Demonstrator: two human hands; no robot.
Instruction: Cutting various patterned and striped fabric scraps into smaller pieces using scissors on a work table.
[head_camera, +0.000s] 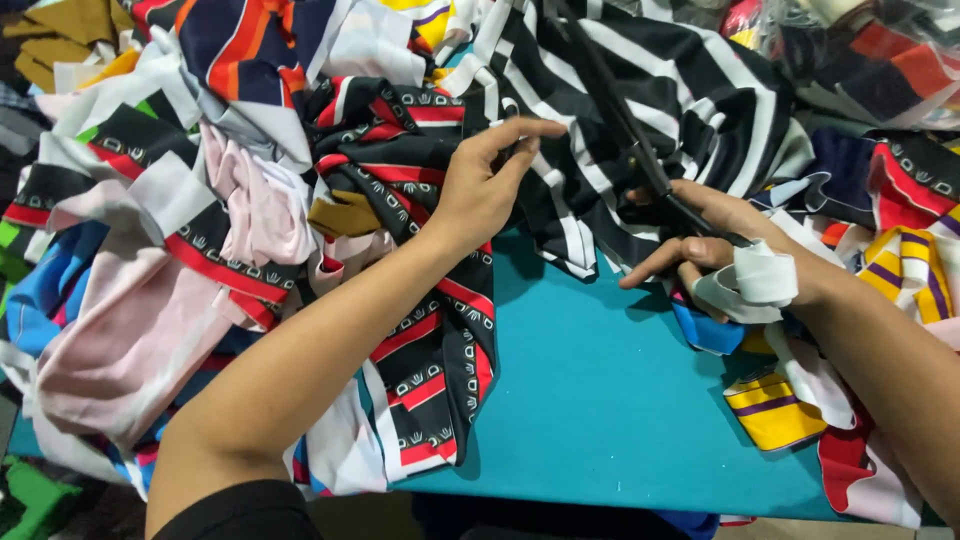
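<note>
Black-and-white striped cloth (650, 90), black scissors (640, 150), teal table (600, 400), pale pink fabric (130, 340).

Fabric pile (250, 200) covers table (600, 400) left and rear; bare table patch centre-front. Left hand (485, 190) on striped cloth (640, 90) at rear centre. Right hand (725, 250) just right of it, scissors (625, 130) in it, blades over the cloth. More scraps (790, 410) right.
</note>
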